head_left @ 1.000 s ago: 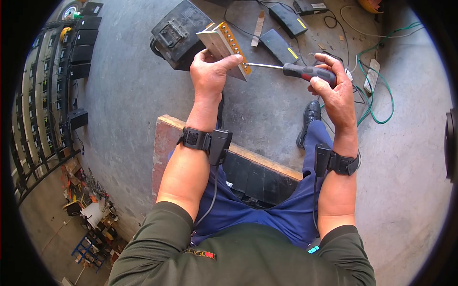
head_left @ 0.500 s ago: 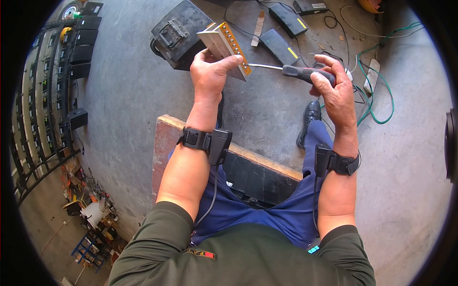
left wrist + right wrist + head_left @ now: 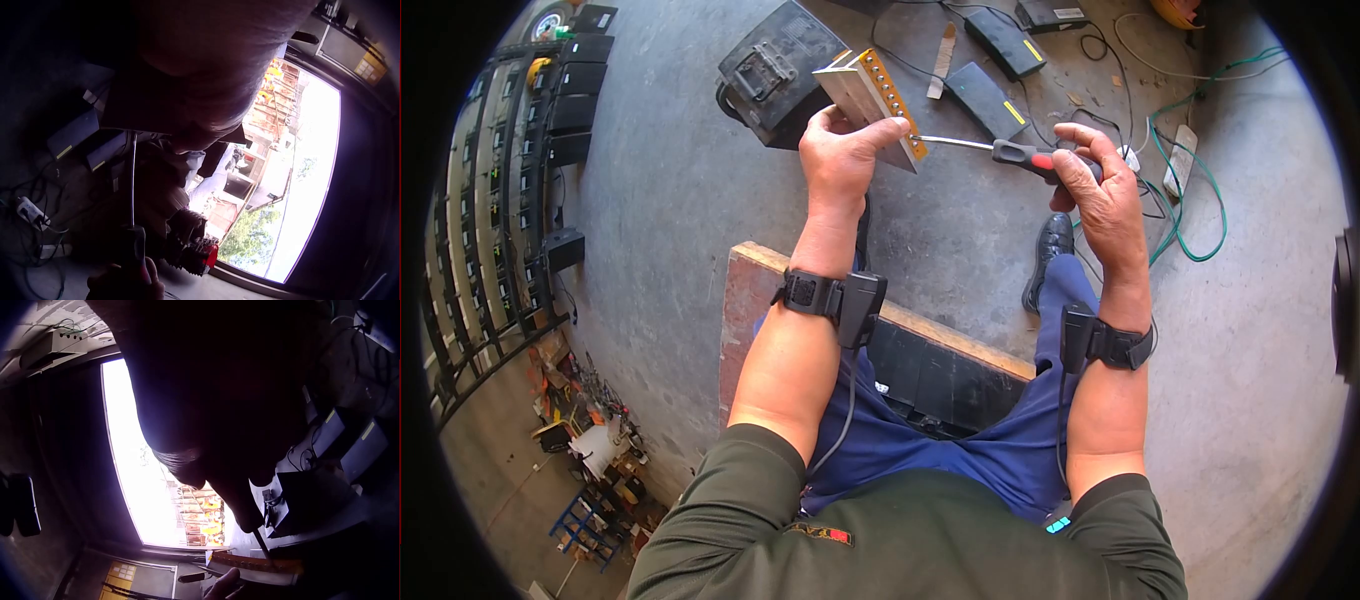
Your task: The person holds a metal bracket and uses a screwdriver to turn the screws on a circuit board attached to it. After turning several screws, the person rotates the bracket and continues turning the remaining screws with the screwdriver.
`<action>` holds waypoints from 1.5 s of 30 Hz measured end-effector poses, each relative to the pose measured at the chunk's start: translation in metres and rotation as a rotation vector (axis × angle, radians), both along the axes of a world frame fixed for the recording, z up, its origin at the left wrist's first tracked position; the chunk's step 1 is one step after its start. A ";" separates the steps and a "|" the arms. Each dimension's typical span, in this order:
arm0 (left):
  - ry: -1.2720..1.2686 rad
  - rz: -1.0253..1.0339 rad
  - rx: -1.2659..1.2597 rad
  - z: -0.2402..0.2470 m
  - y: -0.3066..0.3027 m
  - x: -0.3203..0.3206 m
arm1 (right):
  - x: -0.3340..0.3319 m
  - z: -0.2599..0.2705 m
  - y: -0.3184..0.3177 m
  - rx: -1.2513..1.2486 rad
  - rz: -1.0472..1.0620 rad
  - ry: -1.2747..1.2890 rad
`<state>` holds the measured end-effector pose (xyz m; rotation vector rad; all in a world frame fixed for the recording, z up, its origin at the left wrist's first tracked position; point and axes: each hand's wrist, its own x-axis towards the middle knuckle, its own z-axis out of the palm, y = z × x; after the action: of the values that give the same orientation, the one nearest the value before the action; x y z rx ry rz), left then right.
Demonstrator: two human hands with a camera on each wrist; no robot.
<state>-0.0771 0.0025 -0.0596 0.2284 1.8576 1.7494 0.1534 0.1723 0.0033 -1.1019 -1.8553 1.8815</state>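
In the head view my left hand (image 3: 838, 152) grips a metal plate piece (image 3: 856, 98) that has an orange strip (image 3: 888, 92) with a row of screws along its edge; the thumb lies near the lower part of the strip. My right hand (image 3: 1106, 190) holds a screwdriver by its black and red handle (image 3: 1028, 156). The shaft (image 3: 955, 141) points left and its tip meets the strip near its lower end, beside the left thumb. In the dark left wrist view the shaft (image 3: 133, 181) runs up to the plate's edge.
A black case (image 3: 775, 70) stands on the floor beyond the left hand. Black boxes (image 3: 986, 98), cables and a white power strip (image 3: 1180, 160) lie farther right. A wooden-edged board (image 3: 745, 300) is by the legs; a black rack (image 3: 495, 200) stands at the left.
The screwdriver handle has rotated in the right hand, its red part now facing up, and the right fingers have shifted slightly around it. The left hand and plate are almost unmoved.
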 end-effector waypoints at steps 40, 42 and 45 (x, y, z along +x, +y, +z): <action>0.020 0.018 0.017 0.003 0.002 0.003 | -0.001 -0.008 -0.004 0.301 -0.019 0.123; 0.028 0.020 0.002 0.005 0.001 0.004 | -0.002 -0.004 -0.005 0.186 -0.032 0.096; 0.035 0.018 -0.008 0.003 0.001 0.003 | -0.001 -0.002 0.001 0.018 -0.002 0.013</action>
<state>-0.0736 0.0038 -0.0562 0.2418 1.8967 1.7605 0.1523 0.1728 0.0013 -1.0831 -1.8595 1.8626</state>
